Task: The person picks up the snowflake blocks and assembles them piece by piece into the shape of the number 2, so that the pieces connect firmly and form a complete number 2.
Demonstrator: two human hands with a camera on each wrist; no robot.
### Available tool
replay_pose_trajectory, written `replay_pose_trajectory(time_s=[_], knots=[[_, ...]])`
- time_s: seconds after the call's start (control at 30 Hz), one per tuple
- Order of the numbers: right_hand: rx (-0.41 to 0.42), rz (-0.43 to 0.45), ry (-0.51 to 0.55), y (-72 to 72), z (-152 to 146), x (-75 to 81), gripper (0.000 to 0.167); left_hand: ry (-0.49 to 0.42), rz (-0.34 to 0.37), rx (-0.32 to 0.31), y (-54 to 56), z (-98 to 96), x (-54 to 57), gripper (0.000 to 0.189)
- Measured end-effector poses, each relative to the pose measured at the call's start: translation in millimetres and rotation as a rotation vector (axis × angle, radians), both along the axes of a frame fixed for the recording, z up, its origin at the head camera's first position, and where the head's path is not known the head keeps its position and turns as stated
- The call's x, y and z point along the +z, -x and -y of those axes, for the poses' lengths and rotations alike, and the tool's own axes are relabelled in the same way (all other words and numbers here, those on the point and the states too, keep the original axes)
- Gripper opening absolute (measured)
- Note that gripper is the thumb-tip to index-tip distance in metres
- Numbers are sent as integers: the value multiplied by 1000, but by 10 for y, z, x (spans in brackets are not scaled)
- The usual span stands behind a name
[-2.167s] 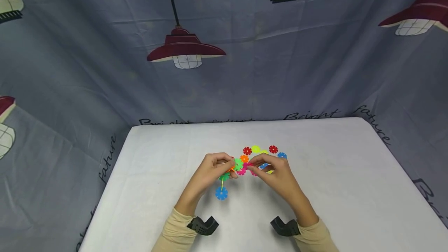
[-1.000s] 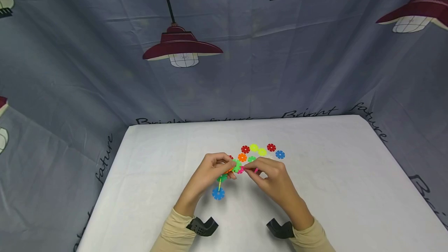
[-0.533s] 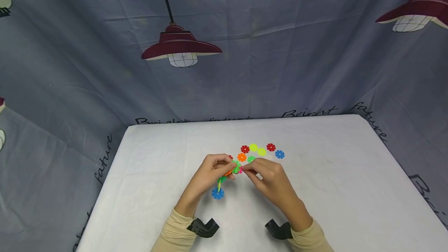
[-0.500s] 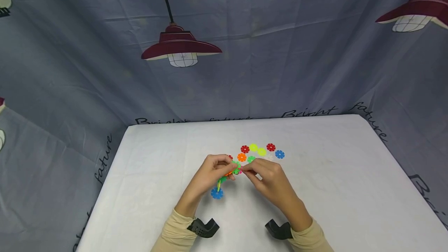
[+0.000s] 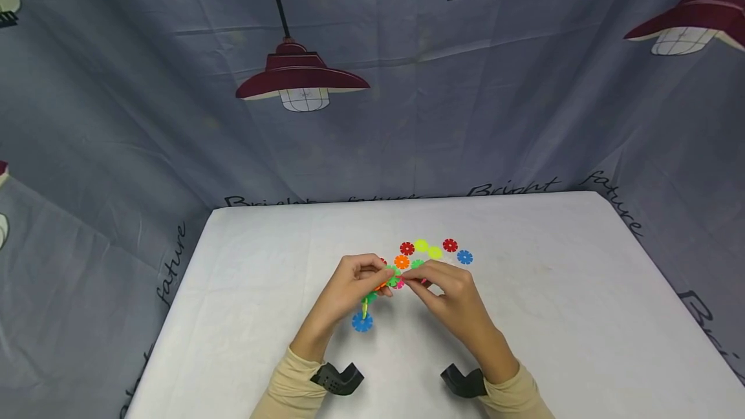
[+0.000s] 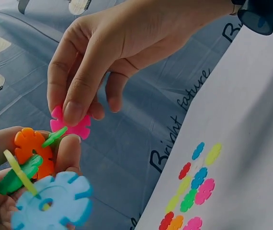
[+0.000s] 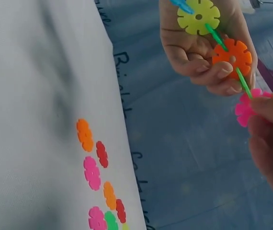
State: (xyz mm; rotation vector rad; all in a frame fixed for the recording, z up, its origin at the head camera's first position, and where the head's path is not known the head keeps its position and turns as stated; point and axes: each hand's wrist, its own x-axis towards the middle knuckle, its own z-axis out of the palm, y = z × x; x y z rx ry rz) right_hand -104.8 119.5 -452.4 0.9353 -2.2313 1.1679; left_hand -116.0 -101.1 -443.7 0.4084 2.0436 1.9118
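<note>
Grey-blue cloth [image 5: 419, 128] printed with dark red lamps hangs behind a white-covered worktop [image 5: 250, 315]. From the left, a beige sleeve [image 5: 293, 380] leads to the left hand [image 5: 352, 280], its grip pinching a chain of notched, flower-shaped plastic discs near its far end; which disc the fingertips press cannot be told. From the near end, the chain runs through a blue disc [image 5: 362, 322], a yellow disc [image 7: 209, 12], a first green disc [image 6: 28, 167], an orange disc [image 7: 242, 58] and a second green disc [image 6: 55, 136], raised above the worktop. Loose discs lie beyond the hands, among them, left to right, an orange one [image 5: 401, 262], a red one [image 5: 407, 248], two yellow ones [image 5: 434, 252], another red one [image 5: 450, 245] and a blue one [image 5: 464, 257]. Rightmost, the right hand [image 5: 451, 286] pinches a bright pink notched disc [image 6: 81, 129] between thumb and finger, its edge meeting the second green disc; whether they are slotted together is unclear.
</note>
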Motion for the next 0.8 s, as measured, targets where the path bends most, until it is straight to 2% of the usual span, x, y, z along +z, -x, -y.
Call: replay_pose_trajectory(time_s=[0.23,0.43,0.57,0.8], knots=[[4,54,-2,53,-60,-24,32,-21,22,9,-3,7,10,25],[-44,121,-2,152,-193,-82,36,-9,12,20,2,21,24,25],[-101,260,-16,239,-302,-156,33,-9,18,23,7,23,16,25],[-187,609,-56,484,-466,-356,23,-5,30,29,9,24,-4,24]])
